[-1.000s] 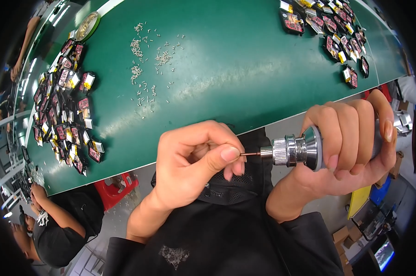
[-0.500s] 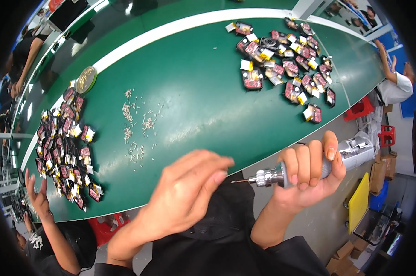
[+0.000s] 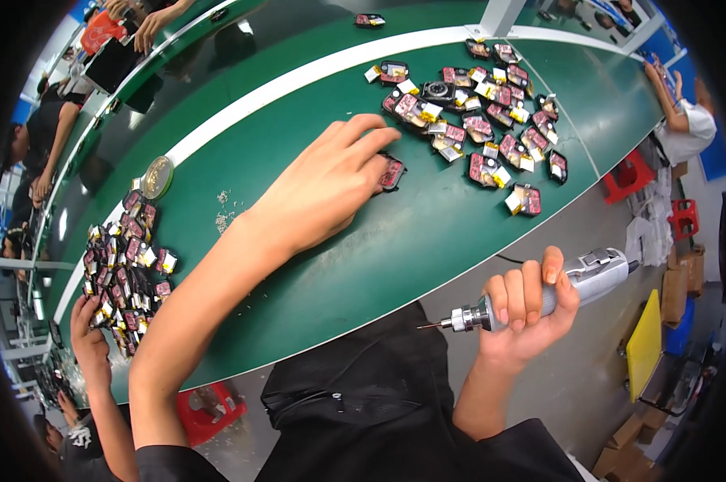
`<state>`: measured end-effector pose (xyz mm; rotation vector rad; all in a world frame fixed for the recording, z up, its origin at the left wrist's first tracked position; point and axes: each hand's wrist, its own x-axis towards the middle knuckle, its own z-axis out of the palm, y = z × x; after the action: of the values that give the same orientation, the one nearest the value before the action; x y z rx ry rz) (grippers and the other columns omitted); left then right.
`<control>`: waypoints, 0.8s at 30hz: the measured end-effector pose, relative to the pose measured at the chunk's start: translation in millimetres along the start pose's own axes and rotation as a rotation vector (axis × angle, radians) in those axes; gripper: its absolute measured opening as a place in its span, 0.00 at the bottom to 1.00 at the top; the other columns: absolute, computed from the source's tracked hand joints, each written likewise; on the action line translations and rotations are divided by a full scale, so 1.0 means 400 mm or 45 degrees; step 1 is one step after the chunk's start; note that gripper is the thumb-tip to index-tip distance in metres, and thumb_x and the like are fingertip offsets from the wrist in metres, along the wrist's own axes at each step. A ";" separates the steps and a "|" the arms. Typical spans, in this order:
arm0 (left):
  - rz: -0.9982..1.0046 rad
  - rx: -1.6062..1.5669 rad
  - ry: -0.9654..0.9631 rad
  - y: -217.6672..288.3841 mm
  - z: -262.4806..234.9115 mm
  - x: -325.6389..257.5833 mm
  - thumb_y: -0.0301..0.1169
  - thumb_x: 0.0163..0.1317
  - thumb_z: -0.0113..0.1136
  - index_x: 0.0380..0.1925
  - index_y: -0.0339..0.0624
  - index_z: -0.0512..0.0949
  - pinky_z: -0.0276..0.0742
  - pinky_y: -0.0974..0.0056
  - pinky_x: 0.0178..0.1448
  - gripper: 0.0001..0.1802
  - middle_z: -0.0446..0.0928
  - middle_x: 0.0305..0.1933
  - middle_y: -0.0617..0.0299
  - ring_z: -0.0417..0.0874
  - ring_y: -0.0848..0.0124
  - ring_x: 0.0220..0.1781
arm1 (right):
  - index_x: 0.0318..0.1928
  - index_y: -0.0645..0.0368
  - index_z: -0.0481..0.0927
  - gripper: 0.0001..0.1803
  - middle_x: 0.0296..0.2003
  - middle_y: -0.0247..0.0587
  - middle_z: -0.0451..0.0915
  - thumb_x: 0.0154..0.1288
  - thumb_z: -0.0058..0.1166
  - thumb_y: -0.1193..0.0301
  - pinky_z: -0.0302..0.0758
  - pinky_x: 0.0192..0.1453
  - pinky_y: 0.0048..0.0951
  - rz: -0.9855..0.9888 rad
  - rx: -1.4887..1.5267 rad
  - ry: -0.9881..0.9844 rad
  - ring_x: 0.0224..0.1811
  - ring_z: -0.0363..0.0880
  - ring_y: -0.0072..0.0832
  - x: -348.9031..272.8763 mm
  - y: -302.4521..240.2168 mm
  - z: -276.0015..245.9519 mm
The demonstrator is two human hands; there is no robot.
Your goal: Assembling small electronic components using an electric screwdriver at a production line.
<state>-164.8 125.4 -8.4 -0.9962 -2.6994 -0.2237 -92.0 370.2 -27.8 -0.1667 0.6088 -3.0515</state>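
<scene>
My left hand reaches across the green table, fingers closed round a small black watch case with a red circuit board inside. Its far side shows past my fingertips; the rest is under the hand. Off the table's near edge, my right hand grips a grey electric screwdriver, its thin bit pointing left. Beyond my left hand lies a loose group of similar cases, many with silver and yellow battery packs. Tiny screws are scattered beside my left forearm, which hides part of them.
A dense heap of cases fills the table's left end, with a co-worker's hand at it. A round dish stands behind the heap. A white strip borders the table's far side. Red stools stand below.
My left hand has gone from near the screwdriver bit out over the table and onto a watch case. The right hand still holds the screwdriver. The co-worker's hand has come onto the left heap.
</scene>
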 end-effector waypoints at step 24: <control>-0.114 -0.300 0.068 0.146 -0.003 -0.134 0.20 0.47 0.63 0.38 0.34 0.76 0.77 0.59 0.37 0.15 0.77 0.42 0.54 0.79 0.60 0.34 | 0.33 0.57 0.66 0.08 0.10 0.28 0.59 0.67 0.38 0.66 0.66 0.20 0.27 0.347 -0.075 -0.062 0.09 0.58 0.20 -0.065 0.116 -0.003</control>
<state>-87.1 136.3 -19.6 -0.9151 -2.7166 -0.5887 -66.3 329.1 -49.4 -0.1459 0.6588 -2.7617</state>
